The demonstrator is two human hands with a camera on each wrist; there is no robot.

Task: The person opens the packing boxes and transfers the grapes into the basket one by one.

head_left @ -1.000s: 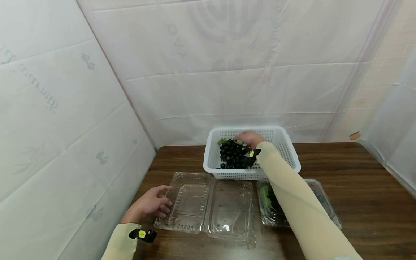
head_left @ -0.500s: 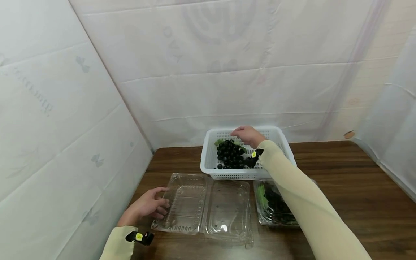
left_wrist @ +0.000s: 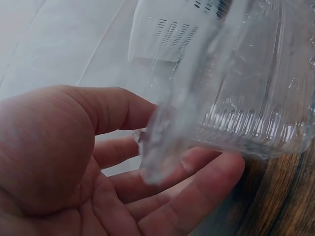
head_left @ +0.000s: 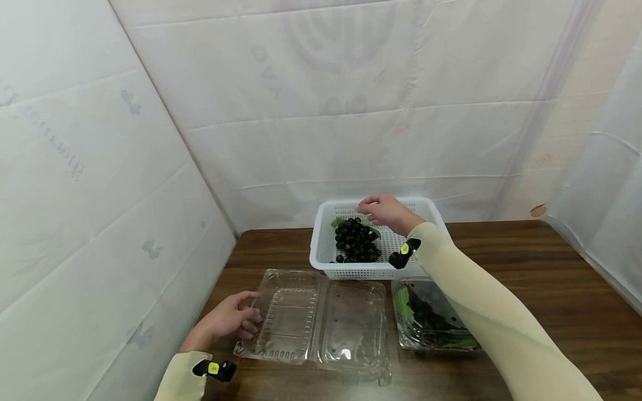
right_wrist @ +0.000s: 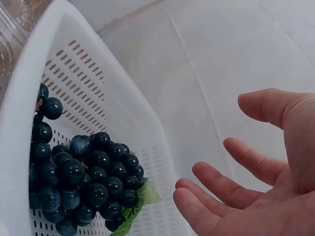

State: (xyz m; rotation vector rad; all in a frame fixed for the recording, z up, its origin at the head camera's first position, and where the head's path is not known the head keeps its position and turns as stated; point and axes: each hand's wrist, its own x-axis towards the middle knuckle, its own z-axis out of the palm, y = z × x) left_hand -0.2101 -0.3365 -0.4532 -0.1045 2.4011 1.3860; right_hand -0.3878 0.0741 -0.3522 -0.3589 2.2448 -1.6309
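Centrally, dark grapes with leaves in far white basket, dark-and-green contents in lidded clear box near right, unfolded clear clamshell near left; left hand relaxed, fingers spread at clamshell's left edge, right hand loose-fingered, ungripping, above basket.

Grapes lie in the basket behind the left clamshell and right box.

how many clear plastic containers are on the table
2: the open container in front of the white basket, and the closed container right of it, partly behind the right sleeve.
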